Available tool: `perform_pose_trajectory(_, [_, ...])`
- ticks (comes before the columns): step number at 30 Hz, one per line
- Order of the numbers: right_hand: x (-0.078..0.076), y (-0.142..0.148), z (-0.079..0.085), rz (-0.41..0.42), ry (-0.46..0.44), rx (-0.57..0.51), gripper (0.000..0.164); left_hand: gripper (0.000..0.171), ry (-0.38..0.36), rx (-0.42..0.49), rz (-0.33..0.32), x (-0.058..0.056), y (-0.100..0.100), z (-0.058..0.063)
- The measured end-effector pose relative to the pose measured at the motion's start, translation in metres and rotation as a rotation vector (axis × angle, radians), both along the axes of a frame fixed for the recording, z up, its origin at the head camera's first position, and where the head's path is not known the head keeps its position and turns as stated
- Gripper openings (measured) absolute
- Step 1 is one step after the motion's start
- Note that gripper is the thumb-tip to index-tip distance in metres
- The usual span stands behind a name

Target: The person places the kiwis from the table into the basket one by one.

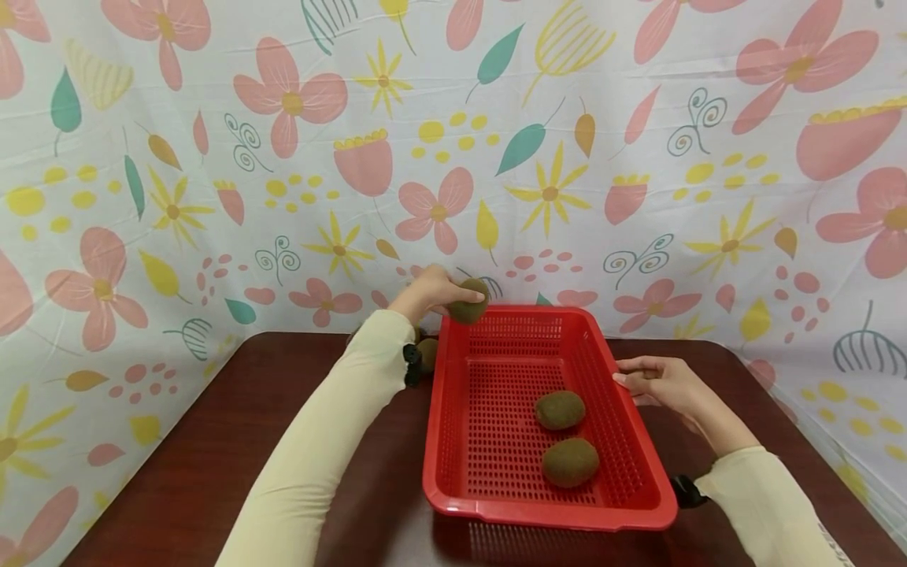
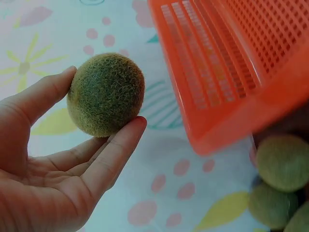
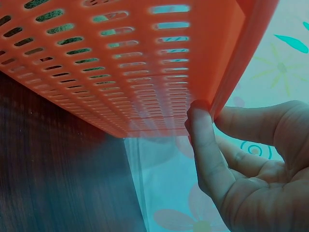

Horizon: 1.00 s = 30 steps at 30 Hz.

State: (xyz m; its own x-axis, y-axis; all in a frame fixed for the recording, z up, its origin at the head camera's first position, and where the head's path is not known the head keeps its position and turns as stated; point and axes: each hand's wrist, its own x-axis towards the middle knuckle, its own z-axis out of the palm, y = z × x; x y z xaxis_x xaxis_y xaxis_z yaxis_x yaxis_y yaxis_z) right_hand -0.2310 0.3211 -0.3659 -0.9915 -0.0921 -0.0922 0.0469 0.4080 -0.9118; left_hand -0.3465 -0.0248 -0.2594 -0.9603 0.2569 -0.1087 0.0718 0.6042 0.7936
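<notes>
My left hand (image 1: 438, 293) pinches a brown fuzzy kiwi (image 1: 469, 302) between thumb and fingers, above the far left corner of a red plastic basket (image 1: 520, 512). In the left wrist view that kiwi (image 2: 107, 94) is held at the fingertips, apart from the basket rim (image 2: 200, 140). On the right side, my right hand (image 1: 662, 386) grips the basket's rim, thumb on one side and fingers on the other; the right wrist view shows this pinch (image 3: 212, 108) up close. Two kiwis lie inside the basket, a farther one (image 1: 560, 410) and a nearer one (image 1: 570, 462).
Left of the basket, several more kiwis (image 2: 282, 162) sit on the dark wooden table (image 1: 177, 441), partly hidden by the left arm in the head view. A flower-printed cloth (image 1: 439, 102) hangs behind the table and along its sides.
</notes>
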Motion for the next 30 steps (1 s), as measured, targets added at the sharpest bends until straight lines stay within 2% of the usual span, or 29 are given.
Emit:
perform_pose_trajectory(2, [0.0, 0.0, 0.0, 0.002, 0.0, 0.004, 0.061, 0.043, -0.007, 0.029, -0.002, 0.0, 0.009, -0.002])
perform_pose_trajectory(7, [0.001, 0.001, 0.001, 0.001, 0.0, 0.01, 0.061, 0.037, -0.038, 0.119, 0.028, -0.001, 0.031, -0.01])
perform_pose_trajectory(11, [0.001, 0.001, 0.001, 0.002, 0.001, 0.013, 0.061, 0.06, -0.055, 0.17, 0.05, -0.003, 0.047, -0.02])
perform_pose_trajectory(17, [0.0, 0.0, -0.001, 0.0, -0.006, 0.012, 0.061, 0.064, -0.084, 0.194, 0.019, 0.0, 0.067, -0.037])
perform_pose_trajectory(20, [0.001, 0.0, -0.001, -0.005, -0.01, 0.015, 0.061, 0.072, -0.111, 0.223, 0.024, 0.002, 0.077, -0.045])
perform_pose_trajectory(25, [0.002, -0.001, 0.001, -0.005, -0.01, 0.013, 0.061, 0.068, -0.117, 0.19, 0.044, 0.004, 0.089, -0.06])
perform_pose_trajectory(30, [0.001, 0.0, 0.001, -0.003, -0.006, 0.016, 0.061, 0.056, -0.135, 0.138, 0.04, 0.007, 0.095, -0.074])
